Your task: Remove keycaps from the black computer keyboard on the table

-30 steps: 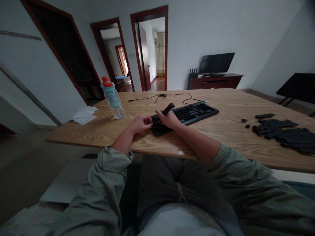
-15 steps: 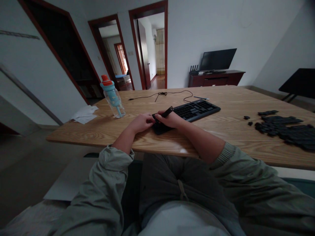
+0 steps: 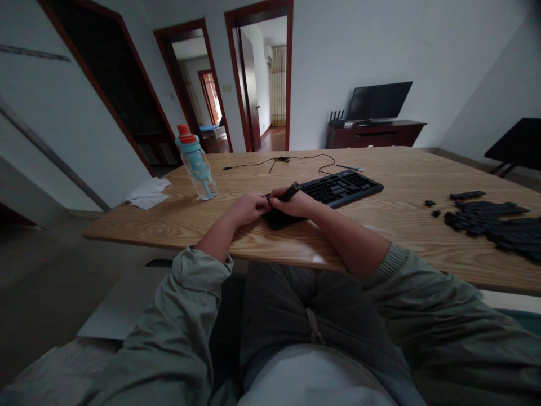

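Note:
A black keyboard (image 3: 344, 190) lies at a slant on the wooden table, and bare key sockets show over much of it. Its left end is partly covered by both hands. My right hand (image 3: 291, 203) is closed round a thick black pen-shaped tool (image 3: 291, 192) whose butt end points up and to the right; the tip is hidden. Beside it, my left hand (image 3: 253, 207) rests at the keyboard's left end with thumb and fingertips pinched together. What lies between those fingertips, if anything, is too small to make out.
Loose black keycaps (image 3: 492, 221) lie heaped at the table's right. A coiled cable (image 3: 284, 159) and a thin blue-and-white stick (image 3: 350, 168) lie behind the keyboard. At the left stand a water bottle (image 3: 198, 169) and crumpled tissues (image 3: 147, 193). The table's front edge (image 3: 270, 260) is near my lap.
Both hands stay at the keyboard's left end, the right one keeping the black tool. The whole view has shifted slightly; nothing on the table has visibly moved.

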The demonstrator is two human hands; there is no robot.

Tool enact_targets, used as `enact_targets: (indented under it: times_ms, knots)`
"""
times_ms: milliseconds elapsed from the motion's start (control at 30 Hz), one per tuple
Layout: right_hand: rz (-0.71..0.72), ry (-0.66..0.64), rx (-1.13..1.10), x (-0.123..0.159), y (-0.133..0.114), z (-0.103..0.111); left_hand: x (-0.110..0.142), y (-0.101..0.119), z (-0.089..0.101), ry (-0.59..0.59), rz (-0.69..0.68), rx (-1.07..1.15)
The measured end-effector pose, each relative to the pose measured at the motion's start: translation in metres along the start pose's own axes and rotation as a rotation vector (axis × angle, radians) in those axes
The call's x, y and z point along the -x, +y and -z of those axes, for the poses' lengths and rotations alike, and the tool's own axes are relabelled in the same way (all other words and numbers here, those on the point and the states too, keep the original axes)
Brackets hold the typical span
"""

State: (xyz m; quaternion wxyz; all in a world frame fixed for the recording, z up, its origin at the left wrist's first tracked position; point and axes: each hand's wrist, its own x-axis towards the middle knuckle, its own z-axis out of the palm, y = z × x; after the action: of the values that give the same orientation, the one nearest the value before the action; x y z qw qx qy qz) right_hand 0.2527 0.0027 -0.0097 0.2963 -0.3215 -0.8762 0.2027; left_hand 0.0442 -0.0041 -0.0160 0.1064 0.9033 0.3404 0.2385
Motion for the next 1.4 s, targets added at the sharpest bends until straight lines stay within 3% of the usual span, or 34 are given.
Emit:
enact_targets:
  times_ms: [300, 467, 600, 767, 900, 1033, 1233, 1400]
  knots:
    - [0.121, 0.001, 0.245, 0.007, -0.006, -0.003, 0.001, -0.007, -0.006, 0.024, 0.010, -0.035]
    - [0.146, -0.003, 0.230, 0.003, -0.002, -0.002, 0.001, -0.006, -0.006, 0.022, 0.011, -0.036]
    - [0.082, 0.007, 0.122, -0.008, -0.001, 0.000, 0.000, -0.006, -0.006, 0.027, 0.012, -0.021]
    - [-0.020, 0.084, -0.011, -0.023, 0.005, -0.008, 0.000, -0.014, -0.008, 0.073, 0.011, -0.049]
    - [-0.019, 0.204, -0.024, -0.026, 0.010, -0.019, 0.000, -0.019, -0.012, 0.108, -0.021, -0.125]
    - [0.068, 0.272, 0.068, -0.024, 0.012, -0.027, 0.002, -0.020, -0.016, 0.143, -0.074, -0.218]
    - [0.133, 0.255, 0.299, -0.017, 0.011, -0.032, 0.007, -0.011, -0.018, 0.177, -0.086, -0.370]
    - [0.140, 0.298, 0.317, -0.015, 0.012, -0.032, 0.007, -0.007, -0.022, 0.205, -0.118, -0.430]
